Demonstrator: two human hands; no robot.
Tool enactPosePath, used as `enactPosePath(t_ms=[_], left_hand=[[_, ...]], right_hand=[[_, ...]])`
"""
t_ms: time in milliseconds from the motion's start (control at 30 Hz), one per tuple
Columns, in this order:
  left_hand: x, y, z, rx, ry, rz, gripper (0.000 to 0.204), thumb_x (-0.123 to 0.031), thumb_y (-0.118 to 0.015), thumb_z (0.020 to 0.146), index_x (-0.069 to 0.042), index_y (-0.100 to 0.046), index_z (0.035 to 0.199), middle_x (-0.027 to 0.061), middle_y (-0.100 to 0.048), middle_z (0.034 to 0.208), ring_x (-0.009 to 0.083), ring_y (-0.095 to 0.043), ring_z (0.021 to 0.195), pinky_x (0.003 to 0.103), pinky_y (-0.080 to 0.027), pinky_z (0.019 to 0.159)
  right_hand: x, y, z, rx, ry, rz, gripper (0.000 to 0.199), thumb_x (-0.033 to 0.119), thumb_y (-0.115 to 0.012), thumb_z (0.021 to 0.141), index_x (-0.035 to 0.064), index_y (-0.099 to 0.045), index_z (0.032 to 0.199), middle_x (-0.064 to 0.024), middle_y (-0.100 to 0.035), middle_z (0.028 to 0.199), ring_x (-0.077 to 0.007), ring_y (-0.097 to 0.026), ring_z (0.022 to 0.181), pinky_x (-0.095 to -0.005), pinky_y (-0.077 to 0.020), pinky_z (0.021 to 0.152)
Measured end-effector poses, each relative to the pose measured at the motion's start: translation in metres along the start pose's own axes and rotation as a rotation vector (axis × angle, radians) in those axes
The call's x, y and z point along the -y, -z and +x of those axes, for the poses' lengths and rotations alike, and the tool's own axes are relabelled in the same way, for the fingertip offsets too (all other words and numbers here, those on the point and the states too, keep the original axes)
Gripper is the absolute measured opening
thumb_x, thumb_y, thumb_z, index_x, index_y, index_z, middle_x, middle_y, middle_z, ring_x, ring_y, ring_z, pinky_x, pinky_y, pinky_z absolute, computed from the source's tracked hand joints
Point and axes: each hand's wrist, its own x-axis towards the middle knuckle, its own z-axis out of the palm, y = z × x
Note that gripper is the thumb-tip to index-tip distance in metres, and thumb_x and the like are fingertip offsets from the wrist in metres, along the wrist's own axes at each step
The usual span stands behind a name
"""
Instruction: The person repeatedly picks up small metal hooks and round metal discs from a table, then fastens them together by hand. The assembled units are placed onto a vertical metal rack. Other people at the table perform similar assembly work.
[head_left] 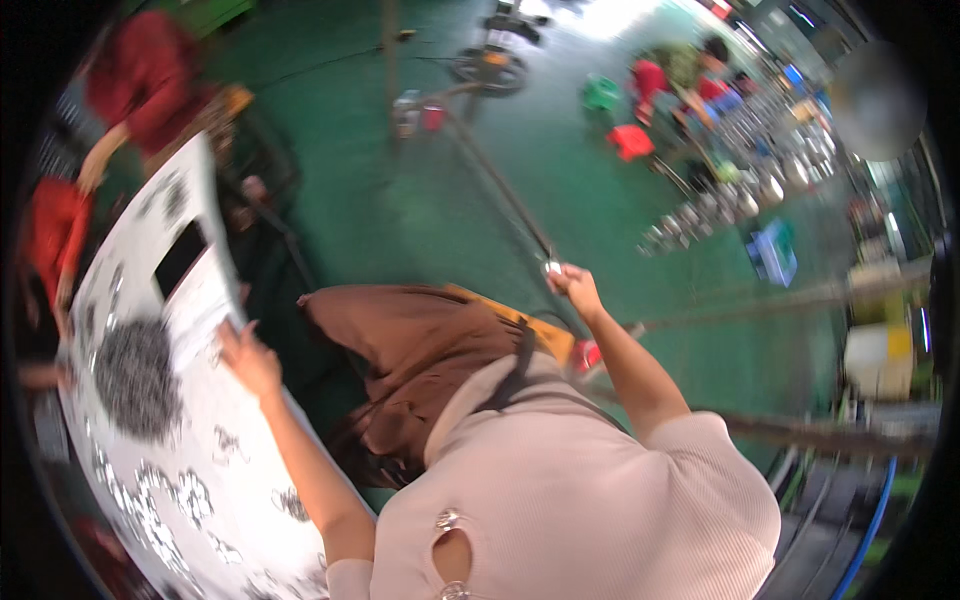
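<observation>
My left hand (pixel 250 360) is at the edge of a white table (pixel 215 405), next to a sheet of white paper (pixel 200 310). Its fingers are spread and blurred, and nothing shows in them. Close by on the table lie a heap of small dark metal pieces (pixel 138 380), a flat black rectangle (pixel 182 258) and scattered shiny pieces (pixel 185 495). Out to the right, over the floor, my right hand (pixel 578 287) is closed on a small silvery piece (pixel 552 268) whose kind I cannot make out.
A person in dark red (pixel 145 75) and another in orange-red (pixel 55 240) are beyond the table. A metal bar (pixel 495 180) runs past my right hand. At far right are a person (pixel 685 75), red basin (pixel 630 141), blue crate (pixel 772 252) and shiny metal parts (pixel 740 200).
</observation>
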Motion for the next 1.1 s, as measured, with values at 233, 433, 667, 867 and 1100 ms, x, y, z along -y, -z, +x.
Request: enactPosePath(t_ms=[233,433,667,867,1100], left_hand=[[-0.028,0.032,-0.004,-0.189,0.029,-0.449,0.024,-0.006,-0.056,0.081,-0.010,-0.063,0.103,0.0165,-0.051,0.129,0.0344,-0.039,0.130,0.053,-0.027,0.108],[0.035,0.096,-0.053,-0.581,0.411,-0.314,0.023,-0.001,-0.055,0.079,-0.008,-0.061,0.101,0.0106,-0.057,0.121,0.0302,-0.046,0.124,0.051,-0.035,0.103],[0.166,0.126,-0.107,-0.671,1.061,-0.026,0.030,-0.022,-0.056,0.088,-0.011,-0.060,0.115,0.0167,-0.048,0.131,0.0380,-0.039,0.126,0.056,-0.028,0.103],[0.277,0.120,-0.098,-0.389,1.212,0.171,0.045,-0.049,-0.047,0.090,-0.026,-0.054,0.128,0.0142,-0.032,0.146,0.0410,-0.011,0.140,0.072,-0.009,0.102],[0.378,0.113,-0.050,-0.191,0.900,0.278,0.048,-0.051,-0.046,0.090,-0.027,-0.051,0.131,0.0096,-0.029,0.149,0.0381,-0.009,0.141,0.072,-0.011,0.103]], right_hand=[[0.080,-0.106,0.022,0.602,0.105,-0.309,0.020,0.020,-0.064,0.087,0.0029,-0.070,0.095,-0.0002,-0.063,0.073,-0.0064,-0.055,0.068,-0.0209,-0.0421,0.062],[0.180,-0.236,0.069,1.148,0.246,-0.343,0.015,0.013,-0.065,0.087,-0.0004,-0.068,0.091,-0.0040,-0.064,0.083,-0.0096,-0.059,0.075,-0.0241,-0.0469,0.070],[0.267,-0.342,-0.007,1.574,0.627,-0.427,0.010,0.003,-0.068,0.078,-0.0019,-0.068,0.086,-0.0047,-0.064,0.081,-0.0112,-0.060,0.074,-0.0252,-0.0468,0.066],[0.260,-0.377,-0.046,1.828,0.760,-0.401,0.011,0.005,-0.071,0.076,-0.0010,-0.068,0.086,-0.0088,-0.065,0.080,-0.0176,-0.062,0.072,-0.0276,-0.0483,0.067],[0.261,-0.423,-0.080,1.826,0.508,-0.245,0.010,0.003,-0.070,0.078,-0.0010,-0.068,0.087,-0.0085,-0.066,0.081,-0.0162,-0.061,0.074,-0.0259,-0.0467,0.070]])
